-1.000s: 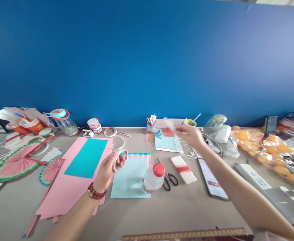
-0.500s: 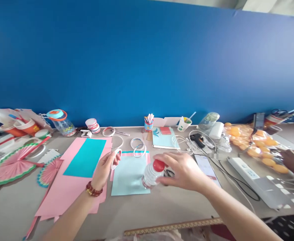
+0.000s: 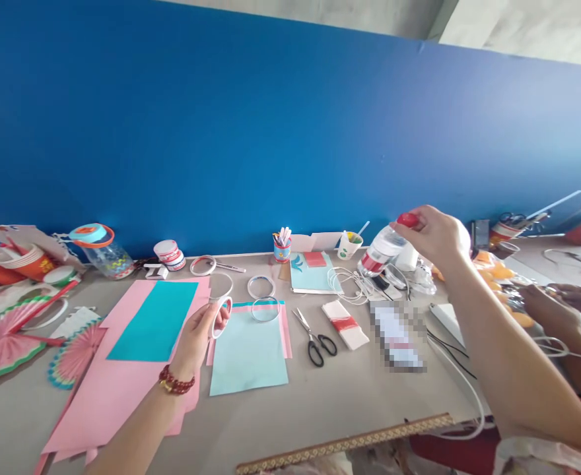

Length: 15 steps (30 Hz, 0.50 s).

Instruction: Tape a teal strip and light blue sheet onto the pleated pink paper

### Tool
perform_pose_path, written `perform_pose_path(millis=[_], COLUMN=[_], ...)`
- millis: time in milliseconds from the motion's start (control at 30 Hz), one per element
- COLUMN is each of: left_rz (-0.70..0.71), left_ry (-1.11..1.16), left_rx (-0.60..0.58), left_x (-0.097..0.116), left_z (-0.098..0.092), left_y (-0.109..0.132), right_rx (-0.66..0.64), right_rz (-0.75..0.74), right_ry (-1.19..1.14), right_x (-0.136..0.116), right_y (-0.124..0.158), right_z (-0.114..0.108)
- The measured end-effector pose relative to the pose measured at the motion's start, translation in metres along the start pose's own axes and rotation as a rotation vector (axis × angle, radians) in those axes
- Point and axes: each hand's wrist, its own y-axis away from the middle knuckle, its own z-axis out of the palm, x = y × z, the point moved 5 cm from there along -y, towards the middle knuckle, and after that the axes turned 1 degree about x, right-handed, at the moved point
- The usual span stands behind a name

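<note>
My left hand (image 3: 199,333), with a red bead bracelet at the wrist, is closed on a white tape ring (image 3: 220,316) above the pink paper (image 3: 122,389). My right hand (image 3: 436,234) grips a clear plastic bottle (image 3: 379,251) by its red cap (image 3: 408,219) and holds it in the air, tilted, over the white cables (image 3: 350,284) at the back right. A light blue sheet (image 3: 248,353) lies on the table in front of me, with two more tape rings (image 3: 262,297) at its far edge.
Black scissors (image 3: 315,338), a folded white and red paper (image 3: 344,323) and a phone (image 3: 397,336) lie right of the blue sheet. Paper fans (image 3: 3,340), cups and a jar (image 3: 100,247) crowd the left. Another person's hands (image 3: 552,307) work at the right by a bag of orange balls.
My right hand came back from the far side, took the bottle by its cap off the blue sheet and lifted it up and to the right. The view has shifted right.
</note>
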Motion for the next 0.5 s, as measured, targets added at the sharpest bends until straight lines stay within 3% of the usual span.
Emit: perform_pose_path(millis=[100,267,500], left_rz=[0.011,-0.011,0.015], left_ry=[-0.007,-0.015,-0.045], left_rx=[0.026,0.064,0.077], left_x=[0.001,-0.003,0.003], left_z=[0.001,0.000,0.000], left_y=[0.000,0.000,-0.001], right_rx=[-0.013,-0.042,-0.179], right_rz=[0.121,0.221,0.281], right_ry=[0.178,0.198,0.081], right_x=[0.030,0.062,0.077], right_y=[-0.034,-0.076,-0.106], right_z=[0.037,0.093,0.133])
